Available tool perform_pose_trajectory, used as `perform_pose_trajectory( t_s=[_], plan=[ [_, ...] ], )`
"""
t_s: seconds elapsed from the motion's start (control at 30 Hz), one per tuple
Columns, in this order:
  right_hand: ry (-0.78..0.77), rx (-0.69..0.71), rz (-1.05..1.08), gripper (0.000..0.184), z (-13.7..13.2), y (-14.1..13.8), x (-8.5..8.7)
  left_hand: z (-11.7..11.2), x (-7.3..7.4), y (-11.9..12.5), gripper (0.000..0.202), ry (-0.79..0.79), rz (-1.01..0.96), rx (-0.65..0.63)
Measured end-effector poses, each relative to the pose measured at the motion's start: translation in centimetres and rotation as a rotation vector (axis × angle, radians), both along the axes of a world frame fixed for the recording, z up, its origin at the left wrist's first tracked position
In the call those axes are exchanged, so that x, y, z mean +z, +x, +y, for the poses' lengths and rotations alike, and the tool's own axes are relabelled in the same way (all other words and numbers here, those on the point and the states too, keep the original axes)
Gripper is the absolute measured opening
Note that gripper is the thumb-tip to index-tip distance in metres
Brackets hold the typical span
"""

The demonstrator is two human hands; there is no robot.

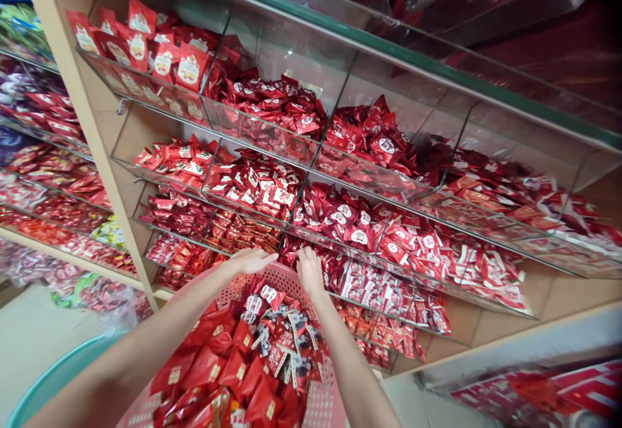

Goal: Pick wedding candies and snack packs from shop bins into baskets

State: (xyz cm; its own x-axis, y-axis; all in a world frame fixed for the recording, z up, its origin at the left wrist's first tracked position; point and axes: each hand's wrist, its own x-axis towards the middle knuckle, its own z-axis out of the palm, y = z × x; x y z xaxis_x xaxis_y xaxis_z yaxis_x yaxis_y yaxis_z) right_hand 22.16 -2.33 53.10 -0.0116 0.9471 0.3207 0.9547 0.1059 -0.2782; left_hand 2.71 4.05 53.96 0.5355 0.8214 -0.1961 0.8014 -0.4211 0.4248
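A pink perforated plastic basket [286, 277] is in front of me, filled with red candy packets [233, 370] and some black-and-white printed ones. My left hand [253, 260] is over the basket's far rim, its fingers stretched toward the shelf and holding nothing visible. Just right of it, my right hand [310, 269] reaches to a lower shelf compartment. Its fingers are bent and slightly apart, nearest to dark red packets [290, 247]; their tips are partly hidden, and nothing shows in them.
Tilted shelves with clear dividers hold heaps of red packets [345, 214] ahead of me. A wooden upright [92, 117] separates them from more candy shelves on the left. A turquoise tub [53, 366] stands at lower left. A glass shelf edge [389, 46] crosses above.
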Motion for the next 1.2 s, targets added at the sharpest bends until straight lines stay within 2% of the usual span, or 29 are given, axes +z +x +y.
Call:
perform_pose_trajectory(
  t_s=[0.13,0.3,0.67,0.73,0.9,1.03,1.2],
  plan=[
    [-0.017,0.12,-0.131,0.03,1.2,0.6,-0.8,0.2,-0.3,-0.1,0.081,0.001,-0.001,0.006],
    [-0.01,0.201,-0.218,0.027,1.9,0.7,-1.4,0.3,-0.4,-0.1,0.078,0.006,-0.002,0.01],
    [0.066,0.207,-0.212,0.022,0.8,2.4,-1.0,-0.2,0.4,0.0,0.081,-0.003,0.005,-0.003],
    [0.085,0.188,-0.13,0.02,0.6,2.7,-0.8,-0.2,0.5,0.0,0.08,-0.004,0.003,-0.01],
    [0.124,0.15,0.436,0.01,0.3,3.2,-0.5,-0.2,0.4,-0.1,0.078,0.001,0.002,-0.011],
    [0.14,0.089,0.629,0.006,-0.1,3.6,-0.7,-0.1,0.3,0.0,0.078,-0.001,0.004,0.003],
    [0.13,0.017,0.927,0.017,-1.6,3.3,-1.0,0.0,0.2,0.0,0.08,-0.014,0.005,0.002]
  ],
)
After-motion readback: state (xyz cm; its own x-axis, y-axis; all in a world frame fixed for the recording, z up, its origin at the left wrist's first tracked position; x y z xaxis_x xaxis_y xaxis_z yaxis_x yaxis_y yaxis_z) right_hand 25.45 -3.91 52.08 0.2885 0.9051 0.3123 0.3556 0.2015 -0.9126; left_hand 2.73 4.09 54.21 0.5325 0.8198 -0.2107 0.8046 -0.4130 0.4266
